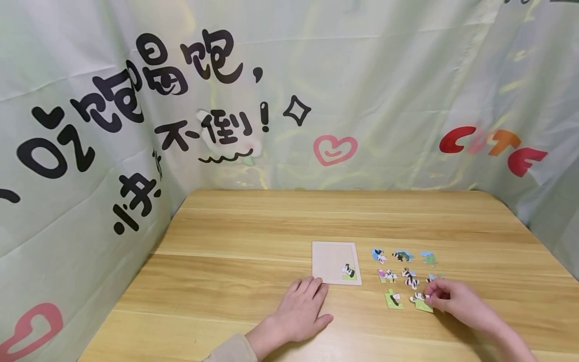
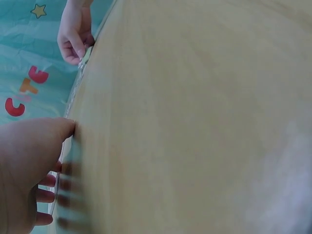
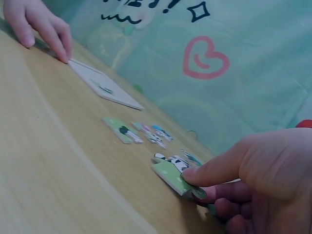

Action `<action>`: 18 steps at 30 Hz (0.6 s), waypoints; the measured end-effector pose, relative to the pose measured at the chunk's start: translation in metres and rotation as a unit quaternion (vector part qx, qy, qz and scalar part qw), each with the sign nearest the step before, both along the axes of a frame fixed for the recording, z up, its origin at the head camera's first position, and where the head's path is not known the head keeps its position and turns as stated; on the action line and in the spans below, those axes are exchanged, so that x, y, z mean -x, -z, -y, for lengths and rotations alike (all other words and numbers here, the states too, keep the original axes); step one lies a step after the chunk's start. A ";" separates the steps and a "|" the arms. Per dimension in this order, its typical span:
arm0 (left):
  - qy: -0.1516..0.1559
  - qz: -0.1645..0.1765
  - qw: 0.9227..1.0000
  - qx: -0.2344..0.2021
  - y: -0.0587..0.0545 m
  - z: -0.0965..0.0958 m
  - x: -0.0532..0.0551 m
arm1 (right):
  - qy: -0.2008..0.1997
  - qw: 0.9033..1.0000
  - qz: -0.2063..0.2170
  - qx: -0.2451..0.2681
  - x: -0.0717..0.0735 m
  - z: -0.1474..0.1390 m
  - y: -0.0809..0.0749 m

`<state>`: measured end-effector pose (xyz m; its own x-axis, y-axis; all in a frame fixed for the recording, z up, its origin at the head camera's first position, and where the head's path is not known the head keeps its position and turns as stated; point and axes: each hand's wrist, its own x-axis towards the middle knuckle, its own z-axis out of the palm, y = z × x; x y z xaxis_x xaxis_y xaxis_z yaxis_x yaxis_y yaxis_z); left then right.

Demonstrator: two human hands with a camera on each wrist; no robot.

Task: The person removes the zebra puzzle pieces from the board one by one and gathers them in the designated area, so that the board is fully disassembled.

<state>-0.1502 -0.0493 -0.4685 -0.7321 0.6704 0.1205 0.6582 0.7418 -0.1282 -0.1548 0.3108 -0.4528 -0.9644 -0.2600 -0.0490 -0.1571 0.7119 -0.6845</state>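
Observation:
My right hand (image 1: 461, 301) pinches a green jigsaw piece (image 3: 169, 176) with a black-and-white animal part on it, thumb on top and fingers beneath. In the right wrist view the piece tilts, its near edge raised over the table. Flat on the table lies my left hand (image 1: 302, 310), fingers extended, fingertips right at the lower left corner of the square puzzle board (image 1: 330, 261). That pale board has one piece (image 1: 349, 271) in its lower right corner. Several loose pieces lie in rows to the right of the board, among them a green one (image 1: 393, 299) beside the pinched piece.
The wooden table (image 1: 226, 241) reaches back to a printed cloth (image 1: 384, 100) hung behind and along its sides. Loose pieces with blue, such as one (image 1: 402, 255) in the back row, lie between the board and my right hand.

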 end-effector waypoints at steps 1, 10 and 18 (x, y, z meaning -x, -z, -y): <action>0.000 0.000 1.000 0.000 0.000 0.000 0.000 | 0.004 1.000 -0.010 -0.006 -0.001 0.002 0.001; -0.002 0.006 1.000 -0.002 -0.001 0.000 0.000 | 0.008 0.999 -0.040 -0.029 -0.001 0.007 0.004; -0.004 0.019 1.000 -0.001 -0.001 -0.001 0.000 | -0.058 0.996 -0.072 -0.011 -0.005 0.005 0.003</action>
